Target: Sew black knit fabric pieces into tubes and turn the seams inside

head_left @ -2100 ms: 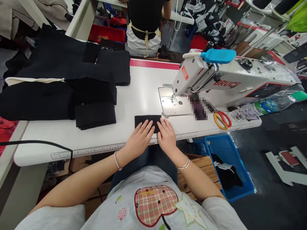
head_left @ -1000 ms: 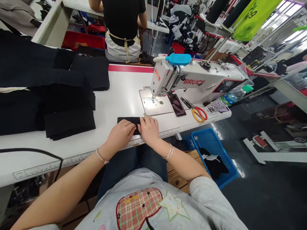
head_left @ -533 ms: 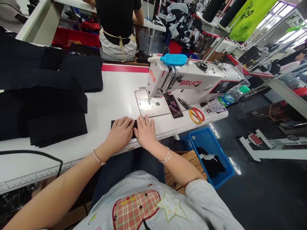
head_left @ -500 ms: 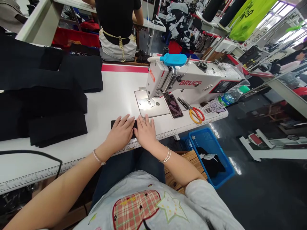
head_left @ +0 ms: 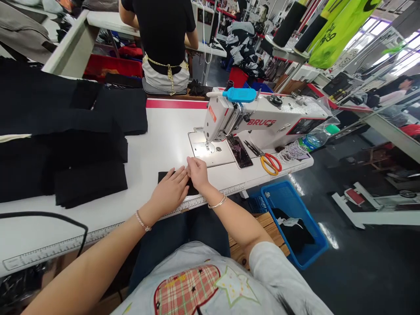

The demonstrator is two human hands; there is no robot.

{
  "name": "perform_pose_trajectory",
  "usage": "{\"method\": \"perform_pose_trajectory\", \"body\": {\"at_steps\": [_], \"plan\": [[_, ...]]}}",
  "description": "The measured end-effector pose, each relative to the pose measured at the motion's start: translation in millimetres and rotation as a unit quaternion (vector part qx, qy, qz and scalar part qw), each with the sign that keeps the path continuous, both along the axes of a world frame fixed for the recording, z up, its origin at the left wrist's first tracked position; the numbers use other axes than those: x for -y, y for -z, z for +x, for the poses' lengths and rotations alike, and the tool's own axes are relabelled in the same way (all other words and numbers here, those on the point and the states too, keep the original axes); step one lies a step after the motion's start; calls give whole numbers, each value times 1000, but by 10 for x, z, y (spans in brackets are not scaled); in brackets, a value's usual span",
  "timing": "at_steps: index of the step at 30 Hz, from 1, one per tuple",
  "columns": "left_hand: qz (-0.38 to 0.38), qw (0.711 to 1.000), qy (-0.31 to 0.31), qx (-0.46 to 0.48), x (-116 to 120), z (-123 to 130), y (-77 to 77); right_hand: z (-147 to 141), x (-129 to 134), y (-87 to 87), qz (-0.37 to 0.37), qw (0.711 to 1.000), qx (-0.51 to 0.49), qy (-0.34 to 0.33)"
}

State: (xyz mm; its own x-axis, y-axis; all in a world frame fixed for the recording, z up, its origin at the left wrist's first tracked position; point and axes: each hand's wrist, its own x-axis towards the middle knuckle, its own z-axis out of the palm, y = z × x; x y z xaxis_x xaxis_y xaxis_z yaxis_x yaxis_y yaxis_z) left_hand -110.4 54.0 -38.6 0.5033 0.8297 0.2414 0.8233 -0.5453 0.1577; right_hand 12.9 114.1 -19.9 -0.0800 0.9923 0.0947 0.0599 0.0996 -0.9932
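A small black fabric piece (head_left: 193,189) lies at the table's front edge, partly covered by both hands. My left hand (head_left: 170,189) rests flat on it, fingers stretched out and pointing away from me. Beside its fingertips, my right hand (head_left: 198,173) is closed, thumb and fingers pinched at the fabric's far right edge. Just beyond my right hand is the sewing machine (head_left: 262,116), its needle plate (head_left: 216,153) lit by a lamp.
Stacks of black fabric (head_left: 92,175) cover the table's left side. A phone (head_left: 240,152), scissors (head_left: 269,164) and a plastic bottle (head_left: 305,142) lie by the machine. A blue basket (head_left: 295,218) holding dark cloth stands at lower right. Another person (head_left: 166,35) sits ahead, facing away.
My right hand has gone from lying flat with fingers spread to a closed pinch at the fabric's edge. My left hand stays flat on the fabric. The view has shifted slightly.
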Motion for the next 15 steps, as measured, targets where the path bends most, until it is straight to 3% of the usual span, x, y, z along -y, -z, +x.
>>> {"method": "perform_pose_trajectory", "body": {"at_steps": [6,15], "plan": [[5,1000,-15,-4,5,19,21,41,-73,182,-25,999,-23,-19],[0,999,-21,25,-12,9,34,-71,-229,82,-37,999,4,-11]]}}
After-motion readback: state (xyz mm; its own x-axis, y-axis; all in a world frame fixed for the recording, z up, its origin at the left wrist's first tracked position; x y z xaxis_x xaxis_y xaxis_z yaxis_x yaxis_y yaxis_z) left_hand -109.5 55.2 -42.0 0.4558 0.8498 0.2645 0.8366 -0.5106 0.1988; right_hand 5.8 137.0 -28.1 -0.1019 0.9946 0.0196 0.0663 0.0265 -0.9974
